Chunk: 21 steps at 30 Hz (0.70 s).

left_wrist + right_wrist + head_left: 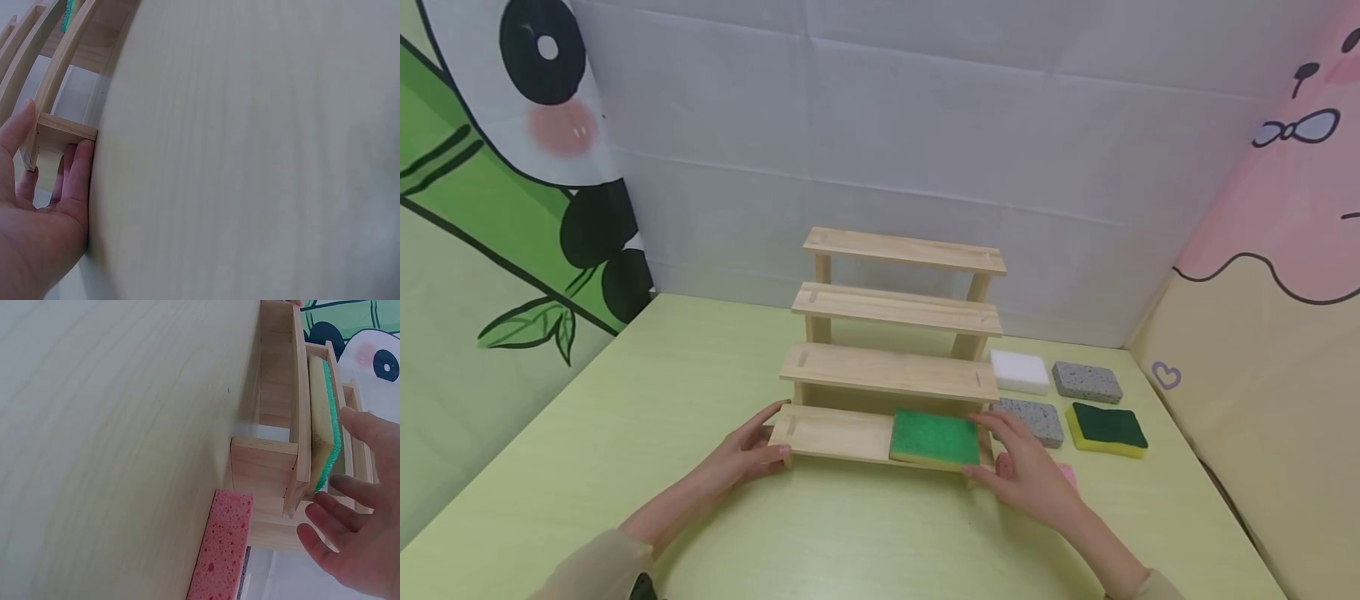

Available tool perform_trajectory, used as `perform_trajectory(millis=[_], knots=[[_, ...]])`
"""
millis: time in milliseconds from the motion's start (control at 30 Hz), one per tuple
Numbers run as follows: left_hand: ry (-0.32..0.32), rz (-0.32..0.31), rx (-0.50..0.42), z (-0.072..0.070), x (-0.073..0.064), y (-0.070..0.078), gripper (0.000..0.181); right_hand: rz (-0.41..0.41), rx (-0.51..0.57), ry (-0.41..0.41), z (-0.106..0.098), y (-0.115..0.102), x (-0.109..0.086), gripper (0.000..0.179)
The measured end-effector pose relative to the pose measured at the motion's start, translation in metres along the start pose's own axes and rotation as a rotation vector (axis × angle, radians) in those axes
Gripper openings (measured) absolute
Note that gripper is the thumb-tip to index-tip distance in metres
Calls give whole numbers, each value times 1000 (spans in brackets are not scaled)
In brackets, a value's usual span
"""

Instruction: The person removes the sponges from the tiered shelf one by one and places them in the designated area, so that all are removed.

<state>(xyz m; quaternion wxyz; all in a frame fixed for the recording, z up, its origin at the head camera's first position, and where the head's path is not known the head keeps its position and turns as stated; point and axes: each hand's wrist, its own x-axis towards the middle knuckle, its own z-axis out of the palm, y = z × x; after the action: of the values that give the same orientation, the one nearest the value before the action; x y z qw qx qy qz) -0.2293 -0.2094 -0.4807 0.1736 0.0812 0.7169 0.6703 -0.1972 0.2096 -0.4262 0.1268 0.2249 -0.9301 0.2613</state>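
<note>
A four-step wooden display stand rests on the table. My left hand grips the left end of its lowest step. In the left wrist view, that thumb lies along the board and the fingers reach down against the wooden leg. On the right part of the lowest step lies a green-topped, yellow scouring sponge, scrubber side up. Around its right end is my right hand, fingers loosely spread. The right wrist view shows these fingertips right at the sponge's end.
Right of the stand lie a white sponge, two grey speckled sponges, one behind and one nearer, and a green-and-yellow sponge. A pink sponge lies beside the stand's right end, partly behind my right hand in the head view.
</note>
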Motion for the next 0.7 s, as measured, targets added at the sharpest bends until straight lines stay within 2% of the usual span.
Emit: perform_trajectory(millis=[267,700], knots=[[-12,7,24,-1,0,1,83,17,-12,-25,2,-1,2,67],[7,-5,19,-1,1,0,82,62,-15,-49,5,2,5,69]])
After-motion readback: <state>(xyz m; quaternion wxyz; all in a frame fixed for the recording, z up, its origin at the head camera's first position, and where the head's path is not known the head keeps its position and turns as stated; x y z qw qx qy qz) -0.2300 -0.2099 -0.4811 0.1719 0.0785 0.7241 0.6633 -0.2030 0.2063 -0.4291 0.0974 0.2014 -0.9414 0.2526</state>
